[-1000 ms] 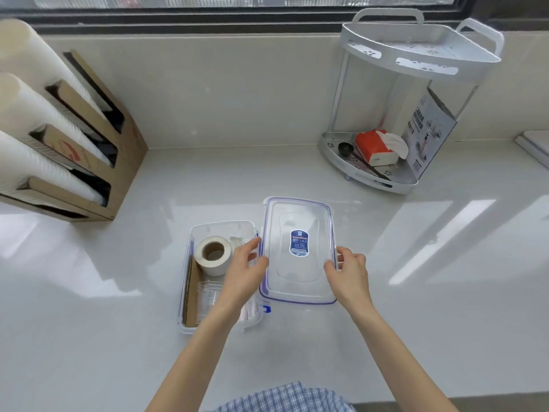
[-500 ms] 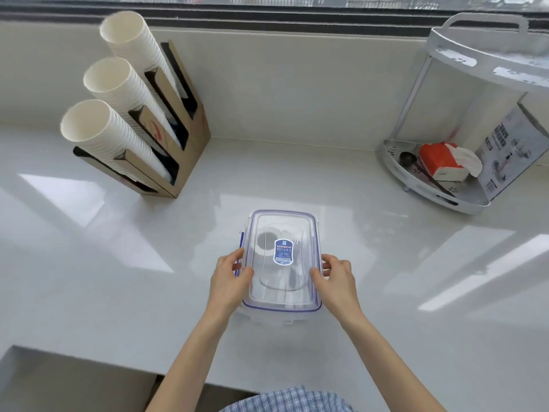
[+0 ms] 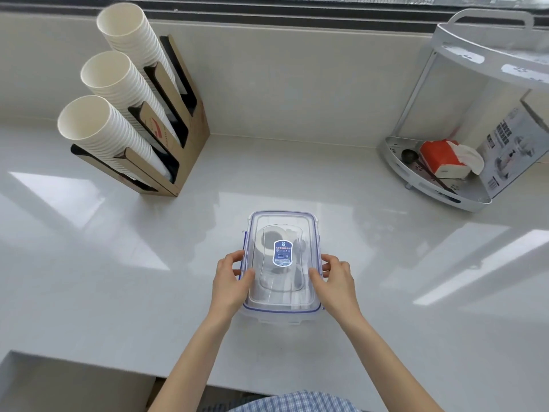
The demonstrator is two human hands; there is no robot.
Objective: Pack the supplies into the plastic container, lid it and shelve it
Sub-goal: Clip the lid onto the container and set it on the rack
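Note:
A clear plastic container [image 3: 269, 318] stands on the white counter [image 3: 386, 307] in front of me, with its clear, blue-rimmed lid [image 3: 282, 221] lying on top. A roll of white tape [image 3: 267, 237] and other supplies show dimly through the lid. My left hand [image 3: 231, 281] holds the lid's left edge, thumb on top and fingers at the side latch. At the right edge my right hand [image 3: 334, 281] grips the same way. A blue label [image 3: 282, 253] sits on the lid's middle.
A cardboard holder [image 3: 178, 138] with three stacks of white paper cups [image 3: 118, 84] stands at the back left. A white two-tier corner shelf [image 3: 445, 185] at the back right holds a red tissue pack [image 3: 442, 157] and a printed box [image 3: 511, 150]. The counter's front edge steps inward at lower left.
The lid went from lying beside the open container to resting on top of it, and both hands now grip its long sides. The view has shifted left.

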